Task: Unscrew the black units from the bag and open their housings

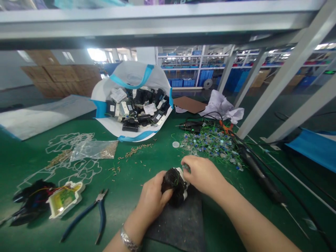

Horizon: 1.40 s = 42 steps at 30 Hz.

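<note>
My left hand (154, 192) is closed around a black and white plastic device (174, 182), held just above a dark mat (181, 224). Its black part faces left and its white part faces right. At the white side is my right hand (199, 173), thumb and fingers pinched together. Something small and bluish shows at those fingertips, too small to name. Beyond the right hand spreads a heap of small clear and blue parts with green wires (212, 143). Blue-handled pliers (99, 206) lie with handles apart to the left of my left hand.
A white bag (103, 122) full of black and white devices stands behind. Loose screws (136, 150) and a plastic bag (90, 151) lie at left, near an opened device with wires (64, 197). An electric screwdriver (258, 173) lies right. A metal shelf beam (157, 26) crosses overhead.
</note>
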Motion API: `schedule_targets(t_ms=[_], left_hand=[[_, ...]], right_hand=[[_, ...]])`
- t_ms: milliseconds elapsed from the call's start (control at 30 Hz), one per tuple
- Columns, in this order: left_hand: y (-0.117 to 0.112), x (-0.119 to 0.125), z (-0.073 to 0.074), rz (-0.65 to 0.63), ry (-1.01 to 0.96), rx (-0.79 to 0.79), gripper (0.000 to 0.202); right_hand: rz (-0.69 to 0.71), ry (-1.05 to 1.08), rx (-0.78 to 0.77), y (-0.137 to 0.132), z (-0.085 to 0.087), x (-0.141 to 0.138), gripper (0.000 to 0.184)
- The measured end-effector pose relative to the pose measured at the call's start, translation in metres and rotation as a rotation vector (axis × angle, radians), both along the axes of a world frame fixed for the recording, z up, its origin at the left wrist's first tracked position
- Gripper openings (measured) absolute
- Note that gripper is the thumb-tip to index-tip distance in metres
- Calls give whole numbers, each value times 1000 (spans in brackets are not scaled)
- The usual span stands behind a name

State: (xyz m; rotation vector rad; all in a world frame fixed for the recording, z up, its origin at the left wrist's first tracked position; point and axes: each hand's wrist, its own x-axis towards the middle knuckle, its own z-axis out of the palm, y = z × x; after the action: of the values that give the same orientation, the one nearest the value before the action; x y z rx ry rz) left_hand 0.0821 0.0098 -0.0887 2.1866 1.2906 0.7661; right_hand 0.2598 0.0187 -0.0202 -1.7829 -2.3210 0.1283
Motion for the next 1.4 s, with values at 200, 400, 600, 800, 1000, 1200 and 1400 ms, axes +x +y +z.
schedule_targets(t_ms=[200,400,600,800,1000,1200,1400], left_hand=[[1,-3,2,17,71,12,33],[2,-3,-1,45,5,-93,34],[6,-5,-4,3,-133,-128,34],[9,-8,-8,-6,-189,-162,33],[11,-9,-8,63,-234,-208,30],[14,-9,-10,148,-392,-208,29],[15,-10,-6,143,-678,-270,35]], right_hand=[[-29,-96,48,0,-6,-8,10],[153,-124,-39,1,0,2,9],[191,-152,-33,-7,2,0,13],[129,-111,4,5,-10,7,13],[-309,-94,161,27,-9,69,21],[-299,84,268,30,-19,56,56],[293,1083,-580,16,-35,-2,78]])
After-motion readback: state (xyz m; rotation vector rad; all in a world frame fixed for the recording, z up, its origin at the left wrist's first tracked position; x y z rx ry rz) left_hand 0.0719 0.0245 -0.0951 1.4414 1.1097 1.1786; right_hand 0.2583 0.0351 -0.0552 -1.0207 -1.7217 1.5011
